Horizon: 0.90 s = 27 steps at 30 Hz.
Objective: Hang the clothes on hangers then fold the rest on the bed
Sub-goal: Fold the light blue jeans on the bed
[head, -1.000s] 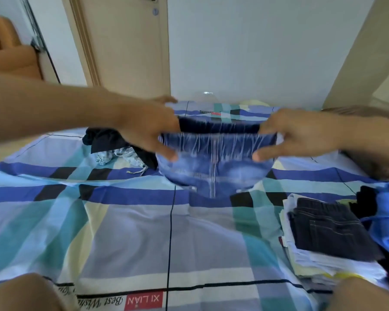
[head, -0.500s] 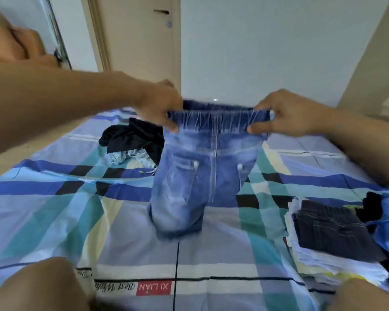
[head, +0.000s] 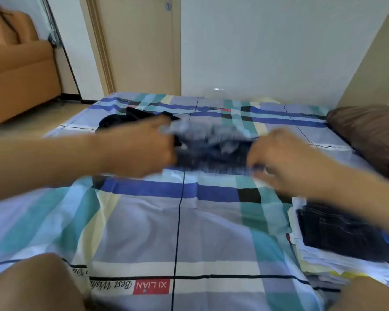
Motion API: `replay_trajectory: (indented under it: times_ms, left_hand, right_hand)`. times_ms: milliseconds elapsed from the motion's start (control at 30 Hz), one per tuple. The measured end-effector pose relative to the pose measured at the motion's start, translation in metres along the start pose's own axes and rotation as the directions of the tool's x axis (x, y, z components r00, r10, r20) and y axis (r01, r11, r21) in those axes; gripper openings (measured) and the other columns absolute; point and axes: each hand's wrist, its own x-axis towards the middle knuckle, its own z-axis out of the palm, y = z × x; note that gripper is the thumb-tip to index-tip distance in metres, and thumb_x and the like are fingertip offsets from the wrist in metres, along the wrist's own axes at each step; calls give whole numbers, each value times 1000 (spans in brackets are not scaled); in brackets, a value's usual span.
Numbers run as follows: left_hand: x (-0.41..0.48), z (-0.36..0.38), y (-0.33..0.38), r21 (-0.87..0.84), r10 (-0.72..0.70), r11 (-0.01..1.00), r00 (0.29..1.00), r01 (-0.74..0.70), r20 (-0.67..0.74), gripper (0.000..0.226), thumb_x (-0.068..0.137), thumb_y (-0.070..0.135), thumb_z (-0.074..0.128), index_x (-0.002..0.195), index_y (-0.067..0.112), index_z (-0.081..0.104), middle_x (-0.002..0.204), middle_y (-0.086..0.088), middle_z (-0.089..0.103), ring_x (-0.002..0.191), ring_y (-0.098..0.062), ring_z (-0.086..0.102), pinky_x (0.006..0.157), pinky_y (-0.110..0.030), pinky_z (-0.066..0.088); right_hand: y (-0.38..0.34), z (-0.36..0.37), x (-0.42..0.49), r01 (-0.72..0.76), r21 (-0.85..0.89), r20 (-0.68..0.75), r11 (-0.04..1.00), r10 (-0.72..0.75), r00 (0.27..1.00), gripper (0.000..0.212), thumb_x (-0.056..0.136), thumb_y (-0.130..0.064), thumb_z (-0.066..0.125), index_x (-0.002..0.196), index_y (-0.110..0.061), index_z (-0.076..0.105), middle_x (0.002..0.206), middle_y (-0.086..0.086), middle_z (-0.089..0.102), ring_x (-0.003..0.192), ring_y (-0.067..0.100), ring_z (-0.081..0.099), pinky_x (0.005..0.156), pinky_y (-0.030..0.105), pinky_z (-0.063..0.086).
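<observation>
A pair of blue denim shorts lies blurred and bunched on the plaid bed sheet, between my two hands. My left hand grips the shorts' left end, fingers curled round the cloth. My right hand holds the right end near the waistband, fingers bent over it. Both hands are low, just above the sheet. Motion blur hides the fingertips and the shape of the shorts.
A dark crumpled garment lies behind my left hand. A stack of folded clothes with dark jeans on top sits at the right. A brown pillow is at the far right. My knees show at the bottom.
The shorts were held up by the waistband and hanging; now both hands have swung down and forward, bringing the shorts onto the sheet. The camera has tilted down.
</observation>
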Motion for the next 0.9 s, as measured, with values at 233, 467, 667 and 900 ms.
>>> replay_trajectory:
  times_ms: [233,467,667,900]
  left_hand:
    - [4,20,131,-712,148,574,804,404,576,42,99,56,47,135,37,54,131,18,60,118,1,56,103,-26,46]
    - [59,80,134,-808,-435,241,804,537,405,29,98,40,56,122,25,56,114,5,53,101,-15,55,94,-41,47]
    - [66,121,148,-785,-382,-230,688,575,617,39,97,47,61,127,24,57,115,5,65,101,-12,65,95,-36,54]
    - [75,121,130,-360,-198,-858,412,365,889,56,90,67,53,104,15,67,100,-13,76,87,-29,76,73,-39,60]
  right_hand:
    - [-76,55,-41,-219,519,586,826,-156,795,31,96,-45,63,121,-29,67,114,-13,68,102,3,62,92,23,50]
    - [-23,138,14,-544,715,389,439,397,832,15,97,-21,66,111,-22,69,108,-4,71,101,10,67,95,35,53]
    - [-34,180,28,-693,718,635,65,348,690,34,101,-36,57,131,-20,60,124,-6,59,115,14,56,104,36,43]
    - [-34,155,38,-531,825,522,193,96,847,21,93,-20,60,102,-17,79,104,11,65,103,28,62,104,43,44]
